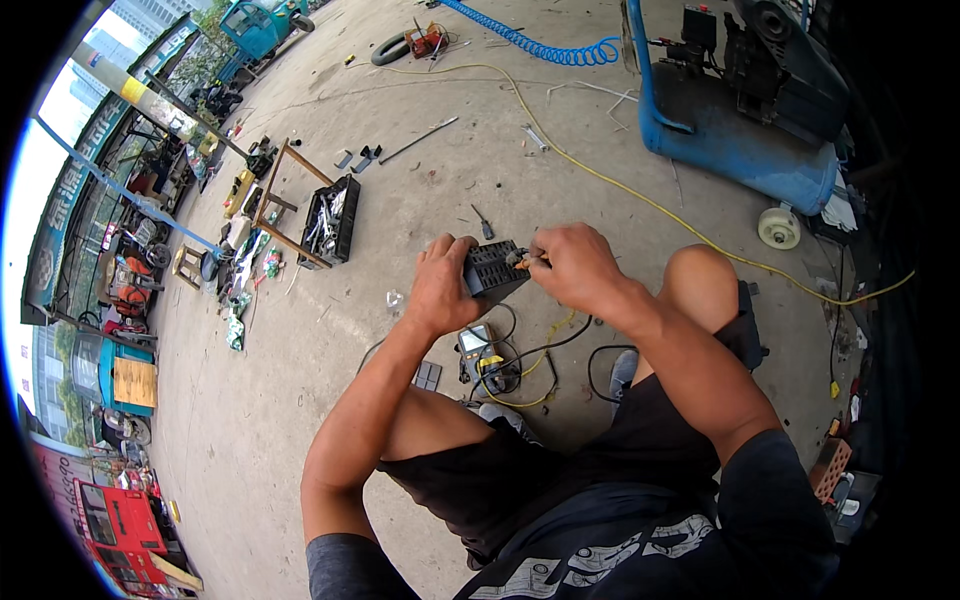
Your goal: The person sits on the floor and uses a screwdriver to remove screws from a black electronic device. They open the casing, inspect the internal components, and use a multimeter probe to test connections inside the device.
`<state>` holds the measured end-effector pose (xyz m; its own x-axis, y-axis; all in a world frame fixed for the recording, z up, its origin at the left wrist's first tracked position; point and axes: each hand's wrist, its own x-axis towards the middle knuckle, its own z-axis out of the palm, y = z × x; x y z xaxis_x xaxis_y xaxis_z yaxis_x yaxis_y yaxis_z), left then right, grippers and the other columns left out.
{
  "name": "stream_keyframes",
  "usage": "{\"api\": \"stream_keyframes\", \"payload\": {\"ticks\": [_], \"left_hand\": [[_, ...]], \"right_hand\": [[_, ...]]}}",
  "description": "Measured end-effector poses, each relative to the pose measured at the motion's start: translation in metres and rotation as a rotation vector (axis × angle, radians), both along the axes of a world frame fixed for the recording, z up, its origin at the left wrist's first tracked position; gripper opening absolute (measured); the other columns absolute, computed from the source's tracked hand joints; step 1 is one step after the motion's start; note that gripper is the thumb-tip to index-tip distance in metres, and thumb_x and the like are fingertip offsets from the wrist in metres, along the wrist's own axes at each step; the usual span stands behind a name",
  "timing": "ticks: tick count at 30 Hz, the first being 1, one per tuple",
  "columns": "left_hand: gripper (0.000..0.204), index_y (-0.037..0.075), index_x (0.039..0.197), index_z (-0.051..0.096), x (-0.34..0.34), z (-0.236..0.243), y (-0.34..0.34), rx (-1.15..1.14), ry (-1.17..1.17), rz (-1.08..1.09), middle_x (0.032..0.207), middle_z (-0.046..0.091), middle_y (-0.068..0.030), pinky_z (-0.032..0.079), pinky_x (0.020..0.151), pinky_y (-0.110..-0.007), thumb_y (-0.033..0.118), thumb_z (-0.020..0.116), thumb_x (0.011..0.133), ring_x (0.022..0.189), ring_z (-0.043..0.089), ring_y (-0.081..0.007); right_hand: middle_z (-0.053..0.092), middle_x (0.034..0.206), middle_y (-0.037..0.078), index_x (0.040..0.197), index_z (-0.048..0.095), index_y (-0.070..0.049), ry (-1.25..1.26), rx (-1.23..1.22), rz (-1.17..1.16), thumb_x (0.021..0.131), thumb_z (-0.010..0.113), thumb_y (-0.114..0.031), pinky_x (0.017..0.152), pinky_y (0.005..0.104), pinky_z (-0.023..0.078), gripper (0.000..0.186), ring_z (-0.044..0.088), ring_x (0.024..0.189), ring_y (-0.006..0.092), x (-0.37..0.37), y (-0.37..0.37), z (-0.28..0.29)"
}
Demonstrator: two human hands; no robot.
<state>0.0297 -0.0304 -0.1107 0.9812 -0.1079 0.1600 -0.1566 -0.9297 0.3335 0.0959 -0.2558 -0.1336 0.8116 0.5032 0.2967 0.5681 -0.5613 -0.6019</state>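
Note:
My left hand is wrapped round a black finned or slotted box, gripping it by its left side above the ground between my knees. At the box's right end my right hand is closed in a pinch. A small dark and orange-brown piece shows at its fingertips; its kind is too small to make out. Below the box, a grey handheld meter with a screen lies on the concrete among black and yellow leads. A screwdriver with a dark handle lies just beyond the box.
A black crate of tools stands at the left beside a wooden frame. At the far right is a blue air compressor. A yellow cable crosses the floor, and a coiled blue hose lies farther off.

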Motion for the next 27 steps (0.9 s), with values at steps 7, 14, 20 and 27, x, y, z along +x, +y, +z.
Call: {"api": "stream_keyframes", "payload": {"ticks": [7, 14, 20, 27], "left_hand": [[0.074, 0.005, 0.125, 0.063, -0.0004, -0.0024, 0.0037, -0.011, -0.009, 0.009, 0.111, 0.062, -0.0164, 0.045, 0.099, -0.047, 0.02, 0.087, 0.056, 0.111, 0.058, -0.0395], [0.073, 0.005, 0.124, 0.063, 0.0004, -0.0011, 0.0036, -0.016, -0.016, 0.014, 0.109, 0.061, -0.0162, 0.046, 0.098, -0.047, 0.021, 0.087, 0.056, 0.11, 0.058, -0.0396], [0.073, 0.005, 0.123, 0.063, -0.0001, -0.0017, 0.0055, -0.02, -0.025, 0.012, 0.109, 0.061, -0.0162, 0.046, 0.098, -0.046, 0.021, 0.086, 0.055, 0.11, 0.058, -0.0398], [0.075, 0.005, 0.125, 0.062, -0.0008, -0.0003, 0.0048, -0.009, -0.008, 0.017, 0.111, 0.061, -0.016, 0.045, 0.1, -0.047, 0.02, 0.086, 0.055, 0.112, 0.057, -0.0392]], "right_hand": [[0.072, 0.086, 0.021, 0.087, 0.072, -0.001, -0.047, 0.09, -0.032, 0.085, 0.068, -0.015, 0.076, 0.0533, 0.055, 0.015, 0.069, 0.085, 0.044, -0.0064, 0.0019, -0.0006], [0.07, 0.083, 0.021, 0.086, 0.072, -0.002, 0.015, 0.119, -0.056, 0.083, 0.071, -0.014, 0.073, 0.0538, 0.053, 0.013, 0.068, 0.082, 0.0423, -0.004, -0.0053, 0.0056], [0.069, 0.08, 0.023, 0.08, 0.07, -0.001, 0.014, 0.069, -0.022, 0.082, 0.071, -0.016, 0.073, 0.0557, 0.052, 0.016, 0.068, 0.082, 0.044, -0.0031, -0.0033, 0.0019], [0.07, 0.082, 0.024, 0.08, 0.071, -0.001, -0.007, 0.027, -0.05, 0.083, 0.069, -0.015, 0.073, 0.0561, 0.054, 0.015, 0.069, 0.082, 0.045, -0.0036, -0.0029, 0.0031]]}}
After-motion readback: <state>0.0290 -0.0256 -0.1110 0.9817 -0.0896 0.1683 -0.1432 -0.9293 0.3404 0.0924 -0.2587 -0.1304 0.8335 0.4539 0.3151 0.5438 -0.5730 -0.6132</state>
